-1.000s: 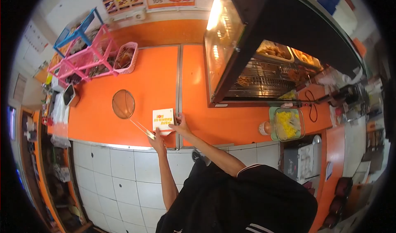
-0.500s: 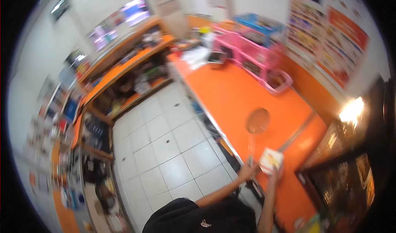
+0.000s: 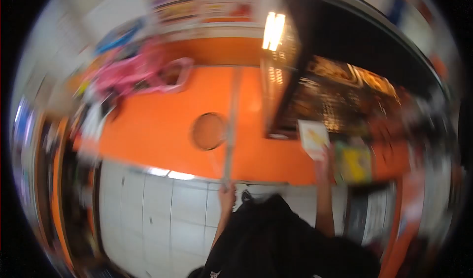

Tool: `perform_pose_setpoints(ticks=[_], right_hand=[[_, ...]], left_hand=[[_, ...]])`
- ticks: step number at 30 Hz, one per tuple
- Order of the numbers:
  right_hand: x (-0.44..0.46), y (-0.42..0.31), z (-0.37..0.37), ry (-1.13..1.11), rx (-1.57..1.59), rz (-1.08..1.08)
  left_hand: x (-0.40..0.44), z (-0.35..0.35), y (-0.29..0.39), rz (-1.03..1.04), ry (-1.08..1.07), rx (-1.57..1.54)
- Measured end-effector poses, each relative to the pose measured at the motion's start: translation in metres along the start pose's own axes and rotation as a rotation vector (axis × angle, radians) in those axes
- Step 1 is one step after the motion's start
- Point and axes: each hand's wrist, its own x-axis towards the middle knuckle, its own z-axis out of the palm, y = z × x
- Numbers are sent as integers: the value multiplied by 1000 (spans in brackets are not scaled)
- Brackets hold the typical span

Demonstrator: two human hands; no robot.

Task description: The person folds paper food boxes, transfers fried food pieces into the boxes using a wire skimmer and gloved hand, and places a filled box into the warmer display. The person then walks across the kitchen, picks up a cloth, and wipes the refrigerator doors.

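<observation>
My left hand (image 3: 226, 195) is closed at the counter's front edge around the handle of a round wire-mesh strainer (image 3: 208, 131). The strainer's head is over the orange counter (image 3: 148, 125), and its handle is blurred. On the other side, my right hand (image 3: 323, 160) grips a small white paper food box (image 3: 314, 139) with a yellow picture on it. The box is held up before the lit display case (image 3: 340, 100). Its contents cannot be made out.
Food trays (image 3: 374, 81) show inside the case. A pink basket rack (image 3: 143, 71) stands at the counter's back left. To the right of my right hand lies a yellow-and-green packet (image 3: 355, 163). White floor tiles (image 3: 152, 204) run along the front.
My view has swung right toward the display case. My hands, close together before, are now wide apart; the food box has moved right, away from the strainer. Both stay held.
</observation>
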Motion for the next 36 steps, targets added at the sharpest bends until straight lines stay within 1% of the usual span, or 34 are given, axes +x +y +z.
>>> perform_pose_setpoints(ticks=[1, 2, 3, 4, 5, 8, 10, 11, 13, 14, 16, 18, 20, 21, 25, 27, 28, 30, 31, 32, 34, 35, 36], right_hand=[[11, -4, 9, 28, 65, -50], [16, -16, 17, 185, 10, -36], [16, -28, 24, 314, -114, -19], [21, -37, 28, 417, -232, 11], [32, -36, 24, 442, -215, 0], [59, -37, 17, 457, -282, -71], [76, -39, 24, 394, -361, -109], [85, -38, 29, 400, -359, -109], [102, -36, 38, 462, -540, -103], [111, -35, 42, 462, -540, -104], [128, -34, 49, 553, -781, -179], [144, -46, 51, 578, -769, -199], [150, -59, 50, 530, -765, -283], [153, -65, 50, 556, -746, -203], [165, -53, 33, 564, -765, -226], [162, -44, 27, 513, -600, -149], [164, -39, 28, 510, -598, -152], [168, -26, 31, 602, -494, -218], [157, -42, 44, 562, -586, -84], [158, -40, 47, 565, -584, -81], [168, -34, 46, 469, -816, -122], [161, -43, 49, 410, -852, -16], [150, -40, 54, 415, -852, -16]], left_hand=[[1, -2, 5, -36, -36, -64], [3, 1, 6, -61, -36, -131], [0, 2, 7, -76, -96, -85], [-2, 3, 8, -107, -59, -55], [-2, 3, 7, -128, -7, -36], [-4, -2, 8, -132, -51, -34], [0, -4, 12, -129, -75, -12], [0, -5, 16, -111, -78, 12], [0, -5, 22, -84, -72, 25], [2, -6, 22, -84, -73, 25], [4, -8, 21, -47, -75, 18], [0, -4, 25, -47, -56, 23], [-3, -3, 24, -30, -51, 20], [-5, -2, 22, -31, -50, 19], [-7, 2, 11, -59, -74, 12], [-8, 4, 4, -63, -85, 0], [-9, 6, 4, -63, -95, 4], [-10, 10, 3, -58, -104, 10], [-12, 12, 3, -50, -112, 12], [-13, 13, 3, -44, -120, 16], [-15, 15, 3, -47, -120, 24], [-16, 16, 4, -48, -119, 24], [-16, 16, 3, -50, -122, 26]])
